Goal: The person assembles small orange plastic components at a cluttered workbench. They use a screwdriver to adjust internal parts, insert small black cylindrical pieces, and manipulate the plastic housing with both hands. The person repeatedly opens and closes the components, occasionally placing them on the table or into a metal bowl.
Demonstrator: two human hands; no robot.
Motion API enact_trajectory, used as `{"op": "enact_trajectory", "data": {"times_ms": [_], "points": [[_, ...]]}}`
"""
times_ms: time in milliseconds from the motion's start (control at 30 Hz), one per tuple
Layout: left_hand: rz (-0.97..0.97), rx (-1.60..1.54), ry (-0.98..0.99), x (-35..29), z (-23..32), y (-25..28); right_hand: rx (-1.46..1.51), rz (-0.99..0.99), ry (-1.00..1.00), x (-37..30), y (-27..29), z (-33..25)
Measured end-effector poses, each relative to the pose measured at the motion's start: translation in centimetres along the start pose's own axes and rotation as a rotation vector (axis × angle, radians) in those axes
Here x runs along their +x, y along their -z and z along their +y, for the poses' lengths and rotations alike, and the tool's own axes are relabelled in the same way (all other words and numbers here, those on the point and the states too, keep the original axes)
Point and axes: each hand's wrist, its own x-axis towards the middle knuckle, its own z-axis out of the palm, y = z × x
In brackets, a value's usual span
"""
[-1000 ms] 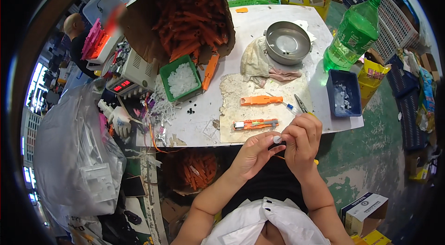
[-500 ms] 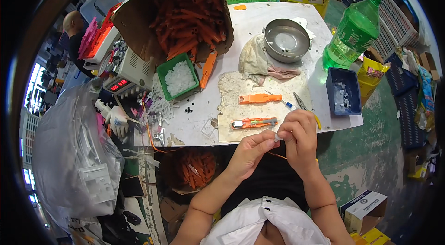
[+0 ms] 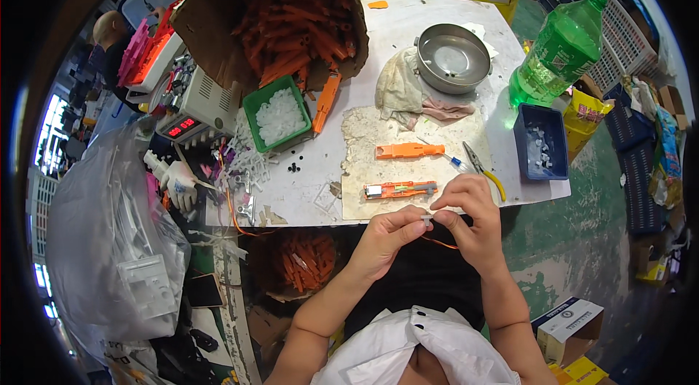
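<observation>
Close to the table's front edge, my left hand [image 3: 386, 241] is closed in a pinch on a small white plastic piece [image 3: 427, 217]. The thumb and fingertips of my right hand [image 3: 471, 216] are closed on the same piece from the other side. Just beyond my hands, an orange plastic casing half [image 3: 399, 190] with small parts and wires inside lies on a worn board [image 3: 357, 166]. Farther back is a second orange casing half [image 3: 409, 151]. A thin screwdriver with a blue-and-clear handle [image 3: 456, 162] and yellow-handled pliers [image 3: 485, 171] rest near my right hand.
A large cardboard box of orange casings [image 3: 200, 21] lies open at the back left, beside a green tray of white pieces [image 3: 309, 123]. A metal bowl [image 3: 483, 64], a rag [image 3: 397, 90], a green bottle [image 3: 557, 50] and a blue bin [image 3: 545, 170] stand to the right.
My right hand's fingers have spread a little, and the white piece shows more between my fingertips. The view has shifted slightly; the casings and tools stay put.
</observation>
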Motion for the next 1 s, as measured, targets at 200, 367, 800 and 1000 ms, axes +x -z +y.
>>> {"op": "enact_trajectory", "data": {"times_ms": [200, 367, 800, 1000], "points": [[0.007, 0.197, -0.121, 0.1, 0.3, 0.5, -0.232, -0.001, 0.169, -0.3, -0.6, 0.4], [0.176, 0.602, -0.261, -0.5, 0.7, 1.9, -0.231, -0.011, 0.160, 0.7, -2.2, 1.5], [0.394, 1.803, -0.664, -1.3, -0.5, 5.8, -0.233, -0.298, 0.116, 3.5, -6.2, 6.4], [0.395, 1.927, -0.593, -1.2, -1.0, 5.7, -0.173, -0.370, -0.004, 4.4, -6.0, 6.0]]}}
